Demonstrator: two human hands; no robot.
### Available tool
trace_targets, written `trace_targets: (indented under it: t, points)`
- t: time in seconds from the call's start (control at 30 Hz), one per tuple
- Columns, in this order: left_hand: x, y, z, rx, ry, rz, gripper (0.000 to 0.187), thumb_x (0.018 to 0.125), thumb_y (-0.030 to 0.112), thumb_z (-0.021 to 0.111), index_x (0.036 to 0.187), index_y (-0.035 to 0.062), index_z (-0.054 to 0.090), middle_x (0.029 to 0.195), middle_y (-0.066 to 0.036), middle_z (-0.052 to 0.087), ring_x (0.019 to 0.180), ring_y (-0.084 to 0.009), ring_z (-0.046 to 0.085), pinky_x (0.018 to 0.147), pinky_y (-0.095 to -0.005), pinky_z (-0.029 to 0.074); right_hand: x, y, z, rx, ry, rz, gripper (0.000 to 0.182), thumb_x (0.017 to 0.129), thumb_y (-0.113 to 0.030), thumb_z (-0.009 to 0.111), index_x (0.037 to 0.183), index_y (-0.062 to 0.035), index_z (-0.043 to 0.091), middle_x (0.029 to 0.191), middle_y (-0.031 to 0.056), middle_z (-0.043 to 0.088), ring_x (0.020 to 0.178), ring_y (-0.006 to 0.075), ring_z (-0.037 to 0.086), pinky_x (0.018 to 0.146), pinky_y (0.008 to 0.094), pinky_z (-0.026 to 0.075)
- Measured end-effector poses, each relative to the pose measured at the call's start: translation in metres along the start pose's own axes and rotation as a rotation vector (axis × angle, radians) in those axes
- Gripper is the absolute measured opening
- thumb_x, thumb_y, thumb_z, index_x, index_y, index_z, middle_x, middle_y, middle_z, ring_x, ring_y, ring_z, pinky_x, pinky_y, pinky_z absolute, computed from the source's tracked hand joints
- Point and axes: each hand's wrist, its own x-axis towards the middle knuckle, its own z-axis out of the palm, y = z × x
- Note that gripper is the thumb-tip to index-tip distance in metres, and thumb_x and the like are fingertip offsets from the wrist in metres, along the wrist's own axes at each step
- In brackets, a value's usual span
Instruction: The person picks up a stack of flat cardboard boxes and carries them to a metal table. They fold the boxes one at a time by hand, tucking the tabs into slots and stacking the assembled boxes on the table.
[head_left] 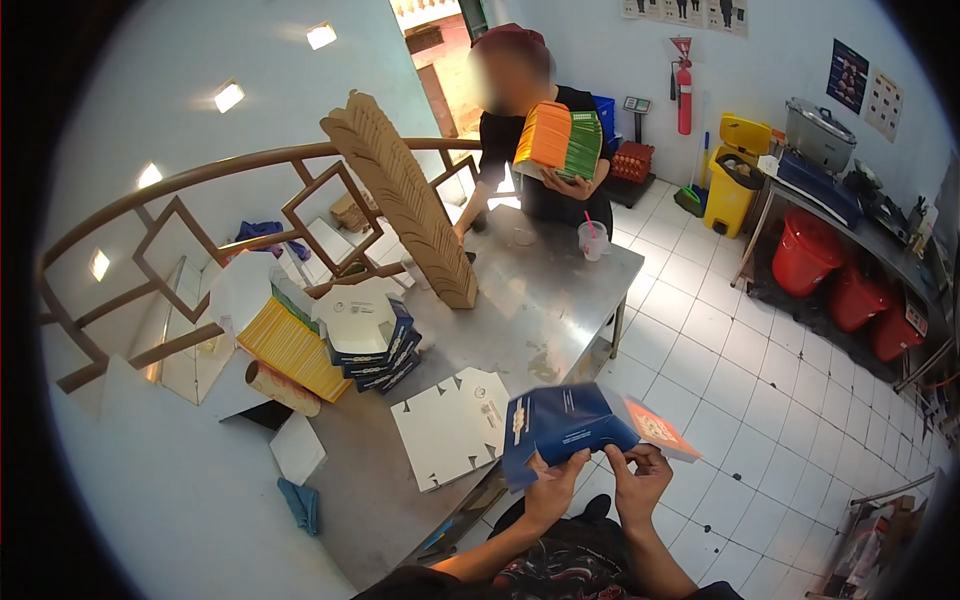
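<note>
A partly folded blue cardboard box [570, 415] with an orange printed panel is held up in front of me, off the table's near right edge. My left hand [555, 488] pinches its lower edge toward the left. Close beside it, my right hand [640, 478] grips the same edge, thumb on the near side. Fingers behind the card are partly hidden. Just left of the box, flat white box blanks [450, 430] lie on the metal table [540, 335]. Farther left sits a pile of folded blue-and-white boxes [370, 345].
A tall stack of brown cardboard [400, 200] stands tilted on the table. Yellow-edged cards [295, 355], a cardboard roll [283, 388] and a blue cloth [300, 505] lie left. Across the table, another person holds an orange-and-green stack [560, 140] near a plastic cup [592, 242].
</note>
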Motion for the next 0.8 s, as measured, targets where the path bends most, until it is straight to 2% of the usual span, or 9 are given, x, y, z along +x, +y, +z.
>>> trace_targets:
  t: [0.23, 0.33, 0.4, 0.47, 0.57, 0.63, 0.67, 0.77, 0.8]
  points:
    - [-0.008, -0.02, 0.018, -0.018, -0.116, 0.003, 0.029, 0.093, 0.0, 0.064, 0.117, -0.0024, 0.048, 0.107, -0.01, 0.064, 0.095, -0.0149, 0.066, 0.085, -0.0286, 0.055, -0.007, -0.007, -0.012, 0.345, 0.187, 0.151, 0.021, 0.08, 0.005, 0.077, 0.08, -0.0079, 0.06, 0.082, 0.0043, 0.067, 0.076, 0.0132, 0.065, 0.074, 0.0267, 0.052]
    - [-0.008, -0.027, 0.021, -0.055, -0.231, -0.064, 0.029, 0.092, -0.001, 0.065, 0.116, -0.0024, 0.05, 0.106, -0.009, 0.064, 0.096, -0.0149, 0.065, 0.086, -0.0283, 0.053, -0.012, -0.001, -0.016, 0.609, 0.076, 0.366, 0.016, 0.086, -0.003, 0.074, 0.079, -0.0117, 0.062, 0.083, 0.0035, 0.069, 0.082, 0.015, 0.066, 0.077, 0.0314, 0.052]
    - [-0.005, -0.031, 0.021, 0.037, -0.417, 0.177, 0.041, 0.091, 0.001, 0.067, 0.125, -0.0032, 0.045, 0.113, -0.012, 0.062, 0.101, -0.0182, 0.064, 0.09, -0.0289, 0.052, -0.011, 0.001, -0.016, 0.705, 0.081, 0.372, 0.014, 0.087, -0.003, 0.073, 0.082, -0.0114, 0.062, 0.084, 0.0033, 0.068, 0.081, 0.0144, 0.064, 0.076, 0.0307, 0.052]
    - [0.004, -0.027, 0.021, 0.051, -0.392, 0.115, 0.038, 0.089, 0.002, 0.069, 0.121, -0.0026, 0.048, 0.11, -0.01, 0.064, 0.099, -0.0166, 0.064, 0.087, -0.0278, 0.052, -0.016, 0.003, -0.016, 0.805, 0.089, 0.387, 0.012, 0.088, -0.003, 0.072, 0.085, -0.0111, 0.062, 0.085, 0.0032, 0.067, 0.081, 0.0137, 0.063, 0.074, 0.0301, 0.051]
    - [0.033, -0.004, 0.017, 0.156, -0.36, -0.068, 0.041, 0.084, 0.006, 0.075, 0.118, -0.0021, 0.052, 0.106, -0.009, 0.065, 0.097, -0.0153, 0.063, 0.084, -0.0279, 0.051, -0.03, -0.014, -0.01, 0.934, 0.036, 0.536, 0.018, 0.089, -0.002, 0.069, 0.106, -0.006, 0.065, 0.091, 0.0045, 0.066, 0.078, 0.0126, 0.06, 0.072, 0.0286, 0.05]
    - [0.055, 0.001, 0.015, 0.15, -0.199, -0.127, 0.046, 0.083, 0.01, 0.077, 0.119, -0.0022, 0.052, 0.106, -0.009, 0.065, 0.097, -0.0167, 0.063, 0.084, -0.0296, 0.051, -0.05, -0.056, 0.002, 0.536, -0.212, 0.564, 0.048, 0.092, -0.007, 0.067, 0.136, 0.0002, 0.051, 0.096, 0.004, 0.063, 0.072, 0.01, 0.057, 0.065, 0.0241, 0.047]
    - [0.069, -0.015, 0.004, 0.155, -0.225, -0.215, 0.048, 0.083, 0.015, 0.077, 0.122, -0.0026, 0.053, 0.111, -0.011, 0.064, 0.097, -0.0183, 0.063, 0.086, -0.0305, 0.051, -0.054, -0.061, -0.001, 0.399, -0.393, 0.538, 0.05, 0.09, -0.004, 0.068, 0.137, 0.0032, 0.051, 0.094, 0.0059, 0.066, 0.073, 0.0098, 0.058, 0.066, 0.0237, 0.048]
    - [0.093, -0.037, -0.016, 0.197, -0.442, -0.26, 0.049, 0.085, 0.019, 0.077, 0.122, -0.0028, 0.055, 0.111, -0.01, 0.064, 0.1, -0.0182, 0.062, 0.087, -0.0302, 0.05, -0.05, -0.082, -0.022, 0.147, -0.427, 0.478, 0.029, 0.086, 0.003, 0.068, 0.115, 0.0072, 0.065, 0.095, 0.0142, 0.067, 0.079, 0.0151, 0.064, 0.066, 0.0271, 0.052]
    - [0.098, -0.047, -0.028, 0.491, -0.544, -0.126, 0.042, 0.085, 0.02, 0.076, 0.119, 0.0007, 0.059, 0.109, -0.012, 0.067, 0.102, -0.0229, 0.063, 0.086, -0.0335, 0.05, -0.043, -0.074, -0.021, 0.213, -0.259, 0.315, 0.018, 0.085, 0.002, 0.069, 0.101, 0.0097, 0.069, 0.094, 0.0158, 0.068, 0.076, 0.0166, 0.067, 0.066, 0.0275, 0.054]
